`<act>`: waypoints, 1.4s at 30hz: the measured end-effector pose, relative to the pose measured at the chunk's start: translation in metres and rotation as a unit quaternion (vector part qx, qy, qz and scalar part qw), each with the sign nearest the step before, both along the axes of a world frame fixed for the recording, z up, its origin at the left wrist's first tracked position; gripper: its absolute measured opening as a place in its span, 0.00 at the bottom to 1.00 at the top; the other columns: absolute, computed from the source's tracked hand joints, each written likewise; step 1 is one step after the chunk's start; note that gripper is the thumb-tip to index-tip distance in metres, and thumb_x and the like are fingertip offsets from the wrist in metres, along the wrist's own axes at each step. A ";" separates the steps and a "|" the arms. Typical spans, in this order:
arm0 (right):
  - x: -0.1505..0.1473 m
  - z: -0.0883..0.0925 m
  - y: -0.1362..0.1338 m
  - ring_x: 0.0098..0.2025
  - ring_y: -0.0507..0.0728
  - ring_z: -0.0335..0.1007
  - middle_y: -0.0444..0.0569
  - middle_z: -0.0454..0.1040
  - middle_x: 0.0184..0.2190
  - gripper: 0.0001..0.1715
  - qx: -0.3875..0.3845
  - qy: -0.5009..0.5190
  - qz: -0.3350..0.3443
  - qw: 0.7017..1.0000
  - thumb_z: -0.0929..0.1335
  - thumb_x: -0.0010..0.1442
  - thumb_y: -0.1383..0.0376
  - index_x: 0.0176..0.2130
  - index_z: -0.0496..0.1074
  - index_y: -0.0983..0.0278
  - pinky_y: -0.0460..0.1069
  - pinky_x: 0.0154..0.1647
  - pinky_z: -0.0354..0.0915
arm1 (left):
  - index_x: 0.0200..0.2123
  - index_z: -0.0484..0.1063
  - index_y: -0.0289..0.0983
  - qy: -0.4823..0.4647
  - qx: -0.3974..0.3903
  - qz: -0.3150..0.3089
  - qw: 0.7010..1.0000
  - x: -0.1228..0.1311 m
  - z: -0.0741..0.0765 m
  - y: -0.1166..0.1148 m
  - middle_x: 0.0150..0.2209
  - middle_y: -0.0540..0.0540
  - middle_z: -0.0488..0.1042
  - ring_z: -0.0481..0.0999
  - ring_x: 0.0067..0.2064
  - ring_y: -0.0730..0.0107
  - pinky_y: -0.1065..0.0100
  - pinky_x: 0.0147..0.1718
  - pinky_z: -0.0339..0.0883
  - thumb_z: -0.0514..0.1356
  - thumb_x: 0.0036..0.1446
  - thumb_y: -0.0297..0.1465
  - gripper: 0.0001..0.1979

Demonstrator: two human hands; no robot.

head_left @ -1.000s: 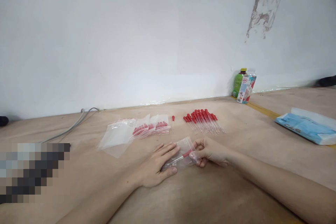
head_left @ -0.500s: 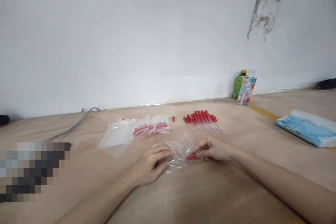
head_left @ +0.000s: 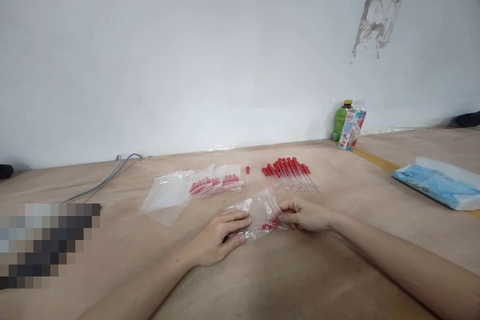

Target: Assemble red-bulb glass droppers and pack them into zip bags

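Observation:
A clear zip bag lies in front of me with red-bulbed droppers inside, their bulbs toward its right end. My left hand rests on the bag's left part, fingers stretched out and thumb apart. At the right end, my right hand has its thumb and fingers pinched on the bag's edge. Behind the bag, a single dropper lies by itself, left of a group of loose droppers with red bulbs and clear stems. Overlapping filled bags lie further left, beside flat clear bags.
A blue and white soft pack lies at the right. Two bottles, a green one and a printed one, stand against the wall. A grey cable runs at the left, near a pixelated area.
The bag has flattened and spread out between my hands. The droppers' bulbs now sit inside it, clear of my right fingers, which have moved to the bag's edge. My left hand has barely shifted.

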State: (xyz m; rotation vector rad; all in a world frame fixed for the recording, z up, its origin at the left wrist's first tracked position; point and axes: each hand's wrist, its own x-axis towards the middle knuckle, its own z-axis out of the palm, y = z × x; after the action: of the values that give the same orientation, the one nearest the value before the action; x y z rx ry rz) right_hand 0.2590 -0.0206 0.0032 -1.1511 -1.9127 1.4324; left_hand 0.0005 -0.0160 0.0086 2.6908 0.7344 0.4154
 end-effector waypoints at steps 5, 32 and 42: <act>0.003 0.000 0.009 0.20 0.46 0.55 0.42 0.67 0.22 0.13 0.073 -0.044 -0.095 0.992 0.64 0.51 0.60 0.34 0.71 0.66 0.42 0.21 0.54 | 0.53 0.60 0.44 0.005 -0.009 -0.009 1.000 -0.001 0.002 0.001 0.56 0.47 0.60 0.58 0.56 0.63 0.58 0.54 0.52 0.48 0.60 0.35 0.18; 0.016 -0.007 0.048 0.22 0.50 0.64 0.40 0.64 0.23 0.28 0.259 0.031 -0.343 0.902 0.62 0.54 0.56 0.50 0.50 0.65 0.46 0.23 0.62 | 0.55 0.58 0.45 0.041 0.023 0.004 0.999 -0.003 -0.001 0.002 0.58 0.47 0.57 0.54 0.58 0.62 0.56 0.55 0.49 0.47 0.60 0.38 0.19; 0.003 -0.026 0.018 0.20 0.50 0.66 0.37 0.62 0.23 0.36 0.073 0.218 -0.364 0.903 0.66 0.49 0.60 0.50 0.41 0.59 0.48 0.22 0.69 | 0.55 0.58 0.45 0.051 0.027 0.010 0.998 -0.003 0.001 0.001 0.57 0.47 0.57 0.54 0.58 0.62 0.56 0.55 0.48 0.47 0.60 0.37 0.19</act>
State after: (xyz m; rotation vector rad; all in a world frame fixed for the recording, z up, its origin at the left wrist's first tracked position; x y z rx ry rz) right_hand 0.2623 -0.0023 -0.0229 -1.1686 -1.0780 0.9898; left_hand -0.0028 -0.0145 0.0098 2.7740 0.7899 0.3078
